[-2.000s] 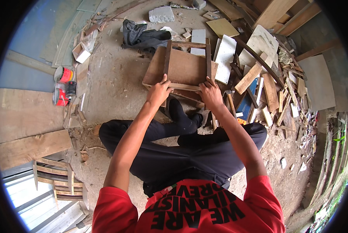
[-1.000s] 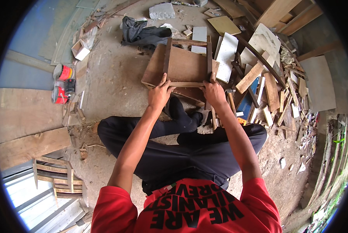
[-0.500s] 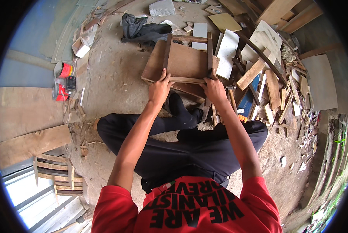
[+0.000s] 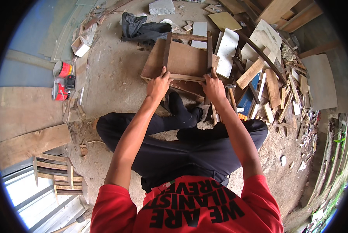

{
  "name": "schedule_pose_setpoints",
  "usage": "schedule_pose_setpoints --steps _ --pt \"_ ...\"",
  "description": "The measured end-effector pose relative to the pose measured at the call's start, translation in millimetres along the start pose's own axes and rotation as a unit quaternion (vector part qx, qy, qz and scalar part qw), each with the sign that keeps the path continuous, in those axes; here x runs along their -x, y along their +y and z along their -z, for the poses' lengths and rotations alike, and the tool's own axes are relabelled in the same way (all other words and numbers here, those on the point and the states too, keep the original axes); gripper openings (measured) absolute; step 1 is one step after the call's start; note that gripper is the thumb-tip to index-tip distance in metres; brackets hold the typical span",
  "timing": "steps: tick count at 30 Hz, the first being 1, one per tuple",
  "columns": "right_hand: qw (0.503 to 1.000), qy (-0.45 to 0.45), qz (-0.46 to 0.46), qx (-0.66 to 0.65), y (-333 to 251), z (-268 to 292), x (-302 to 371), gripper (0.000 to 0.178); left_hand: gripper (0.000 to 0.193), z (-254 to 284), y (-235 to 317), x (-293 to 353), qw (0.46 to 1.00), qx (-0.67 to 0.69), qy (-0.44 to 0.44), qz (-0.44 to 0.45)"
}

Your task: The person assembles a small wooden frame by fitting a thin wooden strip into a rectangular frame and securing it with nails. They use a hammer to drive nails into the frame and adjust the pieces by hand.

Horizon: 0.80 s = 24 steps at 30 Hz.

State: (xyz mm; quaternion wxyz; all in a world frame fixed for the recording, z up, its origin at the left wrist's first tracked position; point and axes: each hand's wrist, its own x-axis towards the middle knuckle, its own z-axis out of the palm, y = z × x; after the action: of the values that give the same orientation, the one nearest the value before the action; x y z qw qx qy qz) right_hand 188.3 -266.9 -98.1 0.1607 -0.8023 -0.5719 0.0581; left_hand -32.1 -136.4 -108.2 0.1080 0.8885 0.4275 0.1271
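Observation:
A rectangular wooden frame (image 4: 189,37) made of narrow bars stands over a brown board (image 4: 152,62) in front of me. My left hand (image 4: 158,85) grips its near left corner, fingers wrapped round the bar. At the near right corner my right hand (image 4: 214,87) is closed on the same frame, with one finger lying along the side bar. Both forearms reach straight out over my crossed legs. Below the near bar, the lower part of the wooden piece is partly hidden by my hands. Beside my right hand lies a hammer (image 4: 231,87), partly seen.
Wood offcuts (image 4: 273,89) lie heaped on the right, with a white board (image 4: 228,52) and a blue handsaw (image 4: 248,97) among them. A black plastic bag (image 4: 150,31) lies beyond the frame. Paint cans (image 4: 59,92) stand at the left, and a slatted wooden piece (image 4: 53,167) lies lower left.
The frame and both hands have shifted very slightly, the frame a little away from me. My grip at both near corners is the same.

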Motion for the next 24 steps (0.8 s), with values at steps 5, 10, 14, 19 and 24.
schedule_pose_setpoints --steps 5,10,14,19,24 --pt "1.000 -0.019 -0.009 0.019 2.3 -4.2 -3.7 0.032 0.035 -1.1 1.0 -1.1 1.000 -0.011 0.010 0.002" --pt "0.999 0.026 -0.005 -0.024 3.2 -3.8 0.4 0.039 0.037 0.4 3.6 0.4 1.000 0.003 0.019 0.010" --pt "0.987 0.128 0.027 -0.091 5.9 -10.7 11.4 0.045 0.039 -1.6 6.5 9.3 0.999 0.011 0.049 0.001" --pt "0.986 0.133 0.008 -0.097 5.3 -20.4 12.0 0.043 0.036 -11.7 0.7 5.8 0.996 0.041 0.074 -0.005" --pt "0.994 0.070 -0.035 -0.071 -1.1 -10.4 7.3 0.037 0.035 -12.8 -4.7 0.6 0.997 0.048 0.066 -0.001"
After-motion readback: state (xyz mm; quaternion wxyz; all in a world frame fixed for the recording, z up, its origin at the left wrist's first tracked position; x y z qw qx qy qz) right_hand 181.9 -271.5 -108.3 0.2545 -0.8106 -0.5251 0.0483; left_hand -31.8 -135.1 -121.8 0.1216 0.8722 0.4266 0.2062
